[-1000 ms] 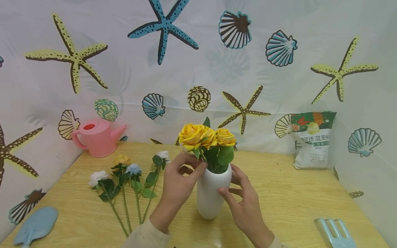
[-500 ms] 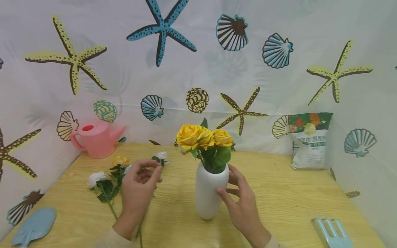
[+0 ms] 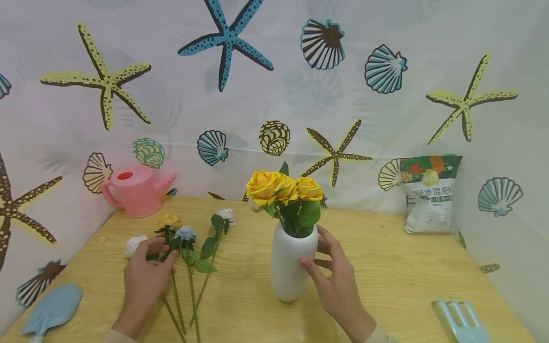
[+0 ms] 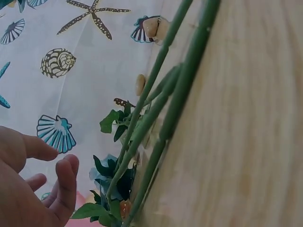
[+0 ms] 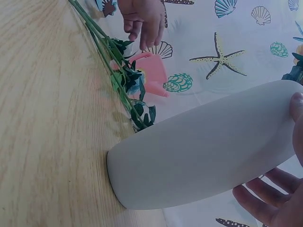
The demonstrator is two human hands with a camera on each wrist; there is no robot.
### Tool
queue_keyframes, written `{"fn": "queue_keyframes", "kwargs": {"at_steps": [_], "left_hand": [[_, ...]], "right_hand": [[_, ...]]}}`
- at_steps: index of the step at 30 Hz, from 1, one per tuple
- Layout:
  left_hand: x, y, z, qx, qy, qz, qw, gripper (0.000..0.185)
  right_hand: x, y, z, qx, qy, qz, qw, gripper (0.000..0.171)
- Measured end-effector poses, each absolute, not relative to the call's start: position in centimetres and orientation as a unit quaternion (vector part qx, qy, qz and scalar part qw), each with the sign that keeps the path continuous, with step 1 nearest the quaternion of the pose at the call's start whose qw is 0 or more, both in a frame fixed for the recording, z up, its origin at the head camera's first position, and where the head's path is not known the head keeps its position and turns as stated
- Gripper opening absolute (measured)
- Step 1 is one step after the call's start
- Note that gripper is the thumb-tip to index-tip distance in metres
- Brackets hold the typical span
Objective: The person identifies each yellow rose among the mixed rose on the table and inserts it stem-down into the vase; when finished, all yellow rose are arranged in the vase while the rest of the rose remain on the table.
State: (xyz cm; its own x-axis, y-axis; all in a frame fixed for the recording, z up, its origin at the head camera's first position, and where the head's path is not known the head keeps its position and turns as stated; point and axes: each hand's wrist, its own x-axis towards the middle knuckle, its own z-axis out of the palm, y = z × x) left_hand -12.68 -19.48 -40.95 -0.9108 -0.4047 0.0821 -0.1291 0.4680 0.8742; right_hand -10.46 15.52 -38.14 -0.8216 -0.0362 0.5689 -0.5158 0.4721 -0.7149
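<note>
A white vase (image 3: 285,267) stands upright on the wooden table with yellow roses (image 3: 265,186) and green leaves in its mouth. My right hand (image 3: 336,281) holds its right side, thumb in front and fingers further back. To the left, loose long-stemmed flowers lie on the table: a white rose (image 3: 134,245), a yellow one (image 3: 169,220), a blue one (image 3: 186,233) and another white one (image 3: 228,216). Over the leftmost stems hovers my left hand (image 3: 145,281), fingers loosely bent. The left wrist view shows a gap between its fingers and the green stems (image 4: 154,111).
A pink watering can (image 3: 139,193) stands at the back left, and a fertilizer bag (image 3: 432,202) at the back right. Nearer the front lie a blue-grey shovel (image 3: 53,307) on the left and a small hand fork (image 3: 463,321) on the right. A patterned cloth (image 3: 257,105) hangs behind.
My left hand has left the yellow roses at the vase's mouth and moved left and down to the leftmost loose flowers. The right hand has stayed on the vase.
</note>
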Motion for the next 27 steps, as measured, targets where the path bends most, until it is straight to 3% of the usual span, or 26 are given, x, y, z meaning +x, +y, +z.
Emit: {"fn": "queue_keyframes", "kwargs": {"at_steps": [10,19,27], "left_hand": [[-13.2,-20.9,-41.5,0.137,-0.881,-0.451,0.028,0.072],[-14.0,-21.6,-41.9,0.075,-0.937,-0.342,-0.015,0.081],[-14.0,-21.5,-41.5,0.075,-0.933,-0.352,-0.018,0.08]], "right_hand": [[-10.5,15.5,-38.1,0.157,-0.825,0.489,0.237,0.064],[-10.4,15.5,-38.1,0.151,-0.828,0.488,0.232,0.064],[-10.4,15.5,-37.9,0.156,-0.824,0.492,0.233,0.064]]}}
